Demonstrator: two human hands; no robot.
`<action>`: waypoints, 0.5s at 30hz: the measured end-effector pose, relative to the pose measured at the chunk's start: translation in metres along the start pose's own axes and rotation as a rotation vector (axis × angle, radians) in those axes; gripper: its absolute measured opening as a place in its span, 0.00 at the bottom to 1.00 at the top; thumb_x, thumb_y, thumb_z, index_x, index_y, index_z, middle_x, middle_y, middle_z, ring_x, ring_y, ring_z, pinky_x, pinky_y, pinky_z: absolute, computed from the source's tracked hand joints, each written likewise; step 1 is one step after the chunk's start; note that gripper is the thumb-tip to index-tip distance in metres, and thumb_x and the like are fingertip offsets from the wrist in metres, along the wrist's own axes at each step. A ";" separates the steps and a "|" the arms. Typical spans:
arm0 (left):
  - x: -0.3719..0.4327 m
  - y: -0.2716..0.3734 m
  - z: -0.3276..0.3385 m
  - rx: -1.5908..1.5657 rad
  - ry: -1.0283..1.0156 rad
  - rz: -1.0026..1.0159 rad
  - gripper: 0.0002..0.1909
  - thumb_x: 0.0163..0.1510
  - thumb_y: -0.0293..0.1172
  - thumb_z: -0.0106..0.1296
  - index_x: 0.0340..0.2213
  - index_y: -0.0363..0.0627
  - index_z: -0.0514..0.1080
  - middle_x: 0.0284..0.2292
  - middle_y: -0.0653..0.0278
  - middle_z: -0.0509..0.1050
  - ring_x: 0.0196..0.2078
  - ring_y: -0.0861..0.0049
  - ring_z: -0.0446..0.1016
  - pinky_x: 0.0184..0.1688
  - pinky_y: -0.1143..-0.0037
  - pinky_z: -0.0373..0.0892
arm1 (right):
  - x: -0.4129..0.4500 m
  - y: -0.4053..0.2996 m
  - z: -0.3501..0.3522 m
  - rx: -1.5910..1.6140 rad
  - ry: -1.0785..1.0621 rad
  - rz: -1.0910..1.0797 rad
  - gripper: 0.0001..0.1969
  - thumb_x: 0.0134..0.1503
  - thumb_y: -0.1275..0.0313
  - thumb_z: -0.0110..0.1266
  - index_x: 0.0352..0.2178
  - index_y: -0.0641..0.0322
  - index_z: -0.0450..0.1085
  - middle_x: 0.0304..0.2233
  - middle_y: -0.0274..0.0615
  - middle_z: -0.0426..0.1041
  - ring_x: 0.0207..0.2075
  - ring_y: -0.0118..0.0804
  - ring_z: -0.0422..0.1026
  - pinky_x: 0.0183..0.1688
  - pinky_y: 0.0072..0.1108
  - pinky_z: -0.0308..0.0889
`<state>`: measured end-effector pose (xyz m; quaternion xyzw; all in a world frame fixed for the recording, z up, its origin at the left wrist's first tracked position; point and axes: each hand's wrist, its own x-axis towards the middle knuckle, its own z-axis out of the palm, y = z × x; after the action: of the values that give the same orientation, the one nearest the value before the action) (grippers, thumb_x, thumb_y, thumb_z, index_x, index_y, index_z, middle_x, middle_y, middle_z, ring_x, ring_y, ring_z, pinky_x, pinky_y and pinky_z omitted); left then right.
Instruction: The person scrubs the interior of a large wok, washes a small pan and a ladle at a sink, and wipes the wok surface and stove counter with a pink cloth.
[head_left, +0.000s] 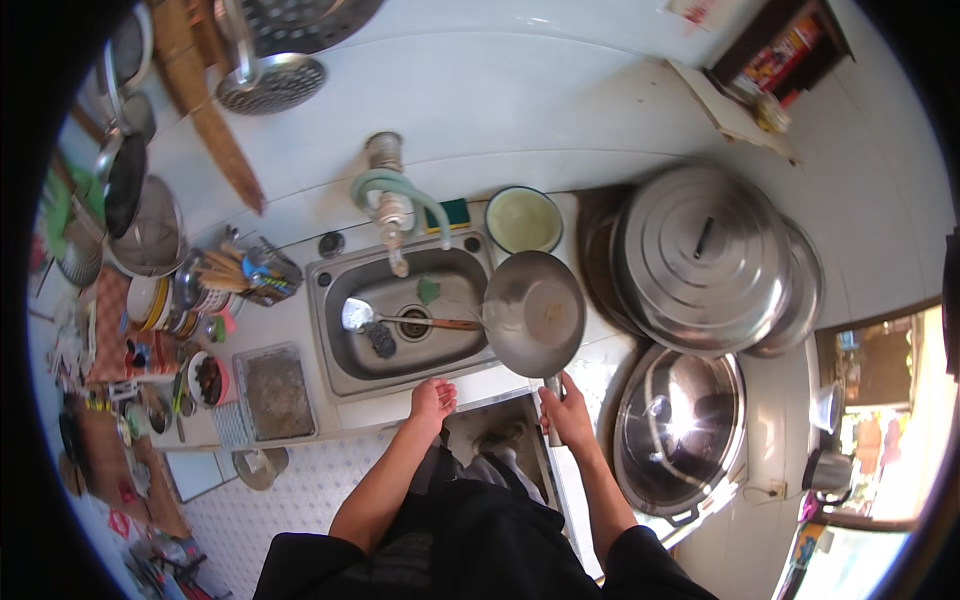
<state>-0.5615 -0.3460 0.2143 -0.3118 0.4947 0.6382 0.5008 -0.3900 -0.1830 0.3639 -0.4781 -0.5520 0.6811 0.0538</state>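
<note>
My right hand (566, 411) grips the handle of a metal wok (534, 315), which is held over the right end of the sink and the counter beside it. Half curled, my left hand (433, 403) hangs at the sink's front edge, with nothing seen in it. Inside the stainless steel sink (330, 375) lie a spatula with a wooden handle (450, 324), a dark scouring pad (382, 340) and a green leaf-like piece (428, 290). A faucet (394, 232) with a pale green hose (420, 196) around it stands behind the sink.
An enamel basin (523, 219) and a green sponge (454, 214) sit behind the sink. To the right are a large steel lid (705, 259) and a big wok under a glass lid (679, 427). A metal tray (276, 394) and a chopstick holder (262, 274) stand left; strainers (271, 82) hang above.
</note>
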 end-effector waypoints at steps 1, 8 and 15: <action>-0.002 0.003 -0.005 -0.021 0.025 -0.003 0.07 0.52 0.31 0.45 0.31 0.40 0.66 0.27 0.61 0.71 0.26 0.74 0.71 0.28 0.75 0.69 | 0.007 0.000 0.012 -0.058 0.023 -0.046 0.26 0.56 0.70 0.50 0.55 0.60 0.54 0.16 0.35 0.65 0.13 0.25 0.64 0.14 0.20 0.62; -0.005 -0.012 -0.019 -0.034 0.091 0.022 0.08 0.53 0.32 0.41 0.32 0.41 0.67 0.24 0.61 0.73 0.24 0.75 0.71 0.26 0.74 0.70 | 0.041 0.014 0.055 -0.597 0.287 -0.485 0.26 0.51 0.68 0.53 0.52 0.63 0.58 0.20 0.57 0.72 0.19 0.49 0.73 0.25 0.33 0.68; 0.001 -0.054 0.040 0.157 0.034 -0.057 0.08 0.53 0.32 0.41 0.29 0.42 0.67 0.24 0.63 0.74 0.24 0.75 0.72 0.26 0.74 0.70 | 0.011 0.000 -0.011 0.085 0.038 -0.061 0.17 0.58 0.68 0.47 0.47 0.63 0.60 0.18 0.35 0.64 0.15 0.25 0.64 0.16 0.17 0.61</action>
<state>-0.5071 -0.3074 0.2087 -0.2962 0.5424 0.5778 0.5332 -0.3880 -0.1684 0.3579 -0.4713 -0.5356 0.6928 0.1052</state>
